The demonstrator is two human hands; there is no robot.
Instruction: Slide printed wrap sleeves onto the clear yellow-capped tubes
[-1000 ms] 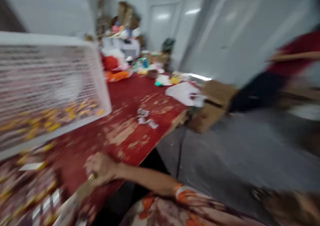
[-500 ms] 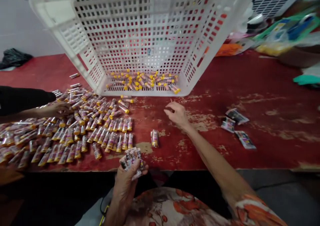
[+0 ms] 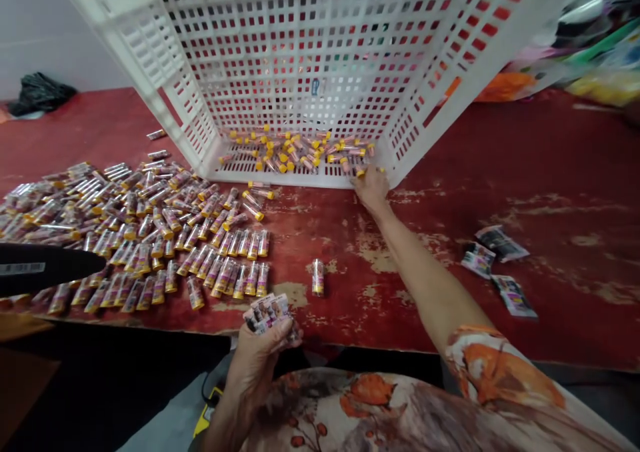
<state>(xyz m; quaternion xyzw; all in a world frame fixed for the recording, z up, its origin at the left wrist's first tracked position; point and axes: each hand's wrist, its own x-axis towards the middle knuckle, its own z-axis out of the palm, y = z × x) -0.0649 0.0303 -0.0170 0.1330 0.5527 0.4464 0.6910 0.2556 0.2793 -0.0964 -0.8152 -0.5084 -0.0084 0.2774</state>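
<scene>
My left hand holds a small fan of printed cards near the table's front edge, thumb on top. My right hand reaches the lower front rim of the white crate, its fingers closed around something I cannot make out. Beside those fingers, inside the tilted crate, lie several clear tubes with yellow caps. One labelled tube stands apart on the red table between my hands. Many similar tubes spread over the table at the left, some in rows.
Several small printed packets lie at the right on the red table. Another person's dark sleeve extends over the tubes at the left. A black plastic bag sits at the back left, and coloured bags at the back right.
My right hand has moved forward to the crate's rim and closed its fingers there. The view has shifted. The other person's arm has come nearer, and their hand is no longer visible.
</scene>
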